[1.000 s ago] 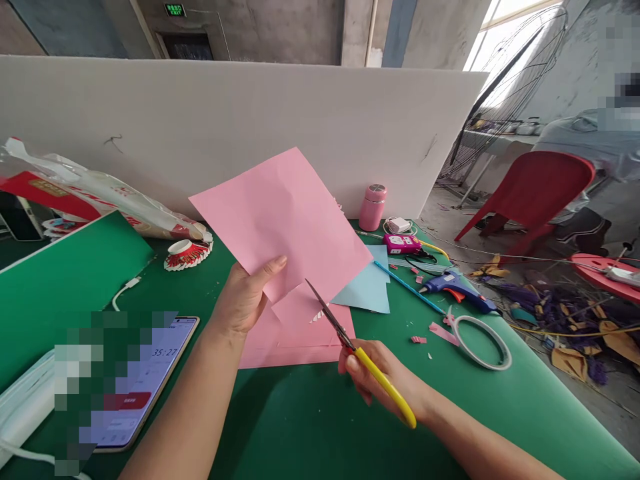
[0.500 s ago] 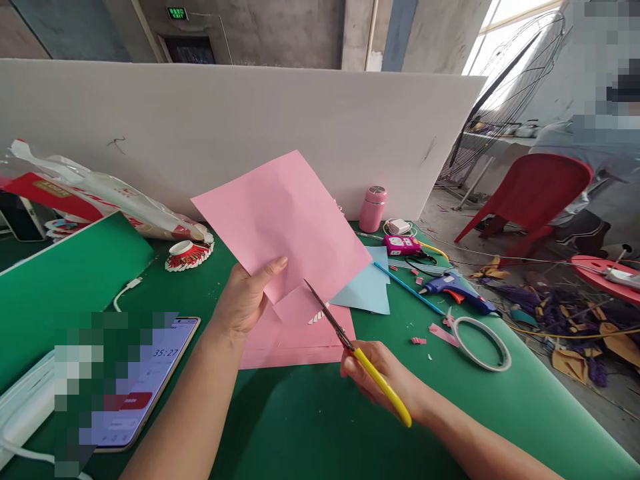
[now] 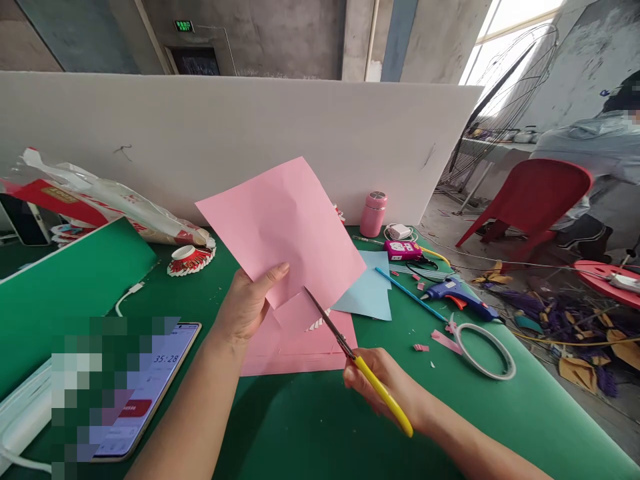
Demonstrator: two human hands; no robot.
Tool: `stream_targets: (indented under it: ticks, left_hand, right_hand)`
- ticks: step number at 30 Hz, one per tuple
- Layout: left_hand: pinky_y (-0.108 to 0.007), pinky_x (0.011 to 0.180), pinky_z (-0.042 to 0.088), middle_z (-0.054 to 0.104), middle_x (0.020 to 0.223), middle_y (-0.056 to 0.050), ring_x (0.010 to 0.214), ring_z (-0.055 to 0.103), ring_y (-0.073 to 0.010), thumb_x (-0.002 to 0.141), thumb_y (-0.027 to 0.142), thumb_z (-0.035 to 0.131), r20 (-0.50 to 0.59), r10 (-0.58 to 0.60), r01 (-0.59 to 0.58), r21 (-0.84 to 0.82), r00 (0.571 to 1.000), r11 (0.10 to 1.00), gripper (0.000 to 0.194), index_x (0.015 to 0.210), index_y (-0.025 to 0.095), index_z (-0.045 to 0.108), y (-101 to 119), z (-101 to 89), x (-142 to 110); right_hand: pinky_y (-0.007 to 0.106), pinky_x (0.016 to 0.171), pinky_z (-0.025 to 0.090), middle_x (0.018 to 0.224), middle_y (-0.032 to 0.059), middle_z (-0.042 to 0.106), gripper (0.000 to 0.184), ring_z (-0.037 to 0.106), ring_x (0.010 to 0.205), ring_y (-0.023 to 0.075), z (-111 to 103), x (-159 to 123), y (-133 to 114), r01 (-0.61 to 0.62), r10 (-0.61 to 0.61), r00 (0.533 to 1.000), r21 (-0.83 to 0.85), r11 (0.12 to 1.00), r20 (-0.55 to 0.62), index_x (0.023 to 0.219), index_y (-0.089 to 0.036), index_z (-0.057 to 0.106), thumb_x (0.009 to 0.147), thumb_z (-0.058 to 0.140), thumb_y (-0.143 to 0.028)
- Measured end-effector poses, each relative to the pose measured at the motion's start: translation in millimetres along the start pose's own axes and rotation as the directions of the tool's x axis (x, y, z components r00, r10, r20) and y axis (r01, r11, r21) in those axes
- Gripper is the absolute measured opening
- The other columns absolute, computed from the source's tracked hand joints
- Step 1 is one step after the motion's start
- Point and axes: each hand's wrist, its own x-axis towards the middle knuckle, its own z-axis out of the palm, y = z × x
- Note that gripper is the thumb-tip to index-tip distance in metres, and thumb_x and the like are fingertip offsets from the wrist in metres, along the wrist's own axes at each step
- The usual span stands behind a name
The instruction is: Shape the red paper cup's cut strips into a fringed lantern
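Between thumb and fingers, my left hand (image 3: 250,300) grips a sheet of pink paper (image 3: 287,230) by its lower left edge, holding it raised and tilted. A slit runs into its lower part, and a strip (image 3: 296,309) hangs partly cut there. My right hand (image 3: 380,380) is closed around yellow-handled scissors (image 3: 383,393). Their blades lie at the slit, pointing up and to the left, and look nearly closed. Under the held sheet, more pink paper (image 3: 300,360) lies on the green table (image 3: 285,427).
Right of the paper are light blue sheets (image 3: 367,303), a blue stick (image 3: 407,290), a glue gun (image 3: 460,297), a tape roll (image 3: 510,367) and a pink bottle (image 3: 373,215). A phone (image 3: 160,380) lies at left. A person (image 3: 590,147) sits on a red chair (image 3: 533,193).
The view has shifted slightly, so most things sit a little lower. The pink sheet's right side has turned slightly inward. Both hands keep their holds.
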Motion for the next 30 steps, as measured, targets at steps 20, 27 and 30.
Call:
stream_targets:
  ticks: [20, 27, 30]
  left_hand:
    - [-0.038, 0.096, 0.047, 0.070, 0.107, -0.007, 0.106, 0.061, -0.0248, 0.062, 0.023, 0.077, -0.157, 0.020, -0.040, -0.121, 0.987, 0.992, 0.053, 0.113, 0.021, 0.063, -0.3, 5.0, 1.1]
    - [-0.036, 0.097, 0.046, 0.065, 0.118, -0.007, 0.110, 0.059, -0.0222, 0.068, 0.022, 0.073, -0.416, 0.142, -0.234, -0.179, 0.898, 0.955, 0.044, 0.111, 0.023, 0.063, -2.3, 6.6, 7.2]
    - [-0.037, 0.095, 0.048, 0.065, 0.117, -0.008, 0.110, 0.059, -0.0233, 0.067, 0.024, 0.074, -0.423, 0.117, -0.210, -0.180, 0.898, 0.961, 0.046, 0.111, 0.023, 0.062, -9.8, 17.3, 0.8]
  right_hand:
    - [0.024, 0.045, 0.019, 0.058, -0.0056, 0.031, 0.057, 0.022, 0.050, 0.0065, 0.4, 2.0, 1.3, 0.077, -0.079, 0.995, -0.030, 0.997, -0.058, 0.062, -0.020, 0.035, 0.070, 0.049, -0.074]
    - [0.022, 0.041, 0.023, 0.052, -0.0071, 0.033, 0.055, 0.028, 0.044, 0.0057, -0.8, 12.1, 11.2, 0.182, -0.125, 0.942, 0.162, 0.970, -0.311, 0.062, -0.020, 0.037, 0.070, 0.052, -0.072]
    - [0.022, 0.044, 0.032, 0.060, -0.0022, 0.050, 0.053, 0.037, 0.046, 0.0065, -3.4, 17.5, 13.8, 0.253, -0.109, 0.899, 0.298, 0.920, -0.425, 0.066, -0.019, 0.042, 0.064, 0.064, -0.067]
